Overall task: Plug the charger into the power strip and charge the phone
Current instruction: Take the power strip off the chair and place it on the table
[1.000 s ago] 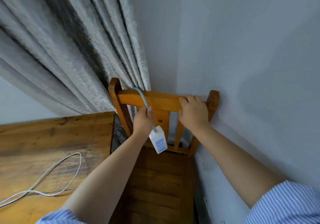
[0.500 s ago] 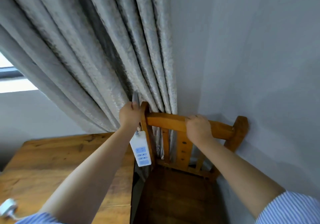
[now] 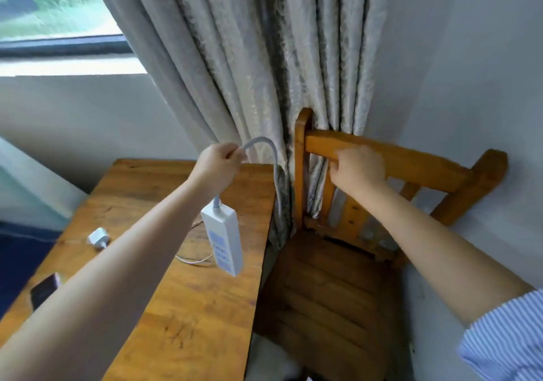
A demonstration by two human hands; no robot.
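My left hand [image 3: 216, 165] grips the grey cord [image 3: 275, 174] of a white power strip [image 3: 224, 242], which dangles upright below the hand, over the right part of the wooden table [image 3: 188, 307]. The cord loops up and drops down between table and chair. My right hand [image 3: 357, 167] is closed on the top rail of the wooden chair [image 3: 411, 163]. A white charger [image 3: 99, 238] lies on the table's left side, its thin white cable [image 3: 194, 260] showing under the strip. A dark phone [image 3: 45, 289] lies at the table's left edge, partly hidden by my left forearm.
A grey curtain [image 3: 249, 66] hangs behind the table and chair, its folds pressed behind the chair back. A window [image 3: 55, 7] is at upper left. The white wall [image 3: 470, 71] runs close along the chair's right side. The chair seat [image 3: 329, 292] is bare.
My left hand has carried the power strip leftward from the chair back to above the table. The view has swung left, bringing the charger, phone and window into sight. The right hand stays on the rail.
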